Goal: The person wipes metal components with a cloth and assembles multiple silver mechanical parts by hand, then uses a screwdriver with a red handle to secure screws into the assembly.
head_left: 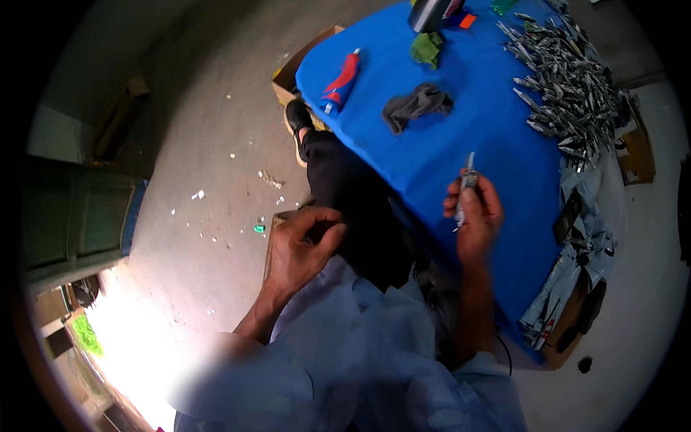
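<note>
Over the blue-covered table's near edge, my right hand (478, 216) grips a slim silver metal part (470, 177) between thumb and fingers. Its narrow tip points away from me, and a thin end sticks out below the fingers. My left hand (306, 241) is held above my lap, off the table, with thumb and forefinger brought together. Whatever it may hold is hidden by the fingers. A large heap of similar slim grey metal parts (568, 86) lies on the far right of the blue table cover (497, 129).
On the cover lie a dark grey cloth (417, 106), a red and blue tube (342, 81), a green cloth (427, 49) and a dark cylindrical container (432, 13). Crumpled silvery plastic wrapping (576, 252) edges the right side. An open cardboard box (288, 75) stands beyond my foot; scraps litter the floor.
</note>
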Available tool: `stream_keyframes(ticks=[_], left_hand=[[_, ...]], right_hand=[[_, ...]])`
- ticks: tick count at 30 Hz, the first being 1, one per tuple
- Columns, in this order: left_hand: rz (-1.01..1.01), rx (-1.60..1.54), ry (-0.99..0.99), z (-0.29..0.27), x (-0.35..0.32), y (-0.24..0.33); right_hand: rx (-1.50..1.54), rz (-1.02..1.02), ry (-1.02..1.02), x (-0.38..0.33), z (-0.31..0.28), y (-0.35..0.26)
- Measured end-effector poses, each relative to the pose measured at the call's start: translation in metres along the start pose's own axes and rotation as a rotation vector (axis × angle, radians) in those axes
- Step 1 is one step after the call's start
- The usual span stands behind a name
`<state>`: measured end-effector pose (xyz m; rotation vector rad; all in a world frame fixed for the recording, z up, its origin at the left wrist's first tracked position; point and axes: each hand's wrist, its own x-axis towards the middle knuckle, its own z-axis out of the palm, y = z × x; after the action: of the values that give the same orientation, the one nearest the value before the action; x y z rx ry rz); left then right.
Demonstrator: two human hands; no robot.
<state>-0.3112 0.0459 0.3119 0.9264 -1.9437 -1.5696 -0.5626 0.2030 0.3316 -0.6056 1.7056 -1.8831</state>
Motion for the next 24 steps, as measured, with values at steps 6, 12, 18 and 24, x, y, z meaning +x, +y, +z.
stream_keyframes(ticks=[6, 12, 18, 24], left_hand=[[0.165, 0.184, 0.029, 0.007, 0.047, 0.019], [0.415, 0.561, 0.182, 0.003, 0.130, 0.028], [0.409, 0.813, 0.232, 0.012, 0.210, 0.012], [0.304, 0.878, 0.219, 0.020, 0.233, 0.018]], right_hand=[[-0.220, -0.156, 0.133, 0.046, -0.054, 0.009], [-0.272, -0.150, 0.043, 0.062, -0.064, 0.025], [-0.160, -0.001, -0.032, 0.060, -0.066, 0.016], [-0.004, -0.079, -0.028, 0.060, -0.076, 0.021]])
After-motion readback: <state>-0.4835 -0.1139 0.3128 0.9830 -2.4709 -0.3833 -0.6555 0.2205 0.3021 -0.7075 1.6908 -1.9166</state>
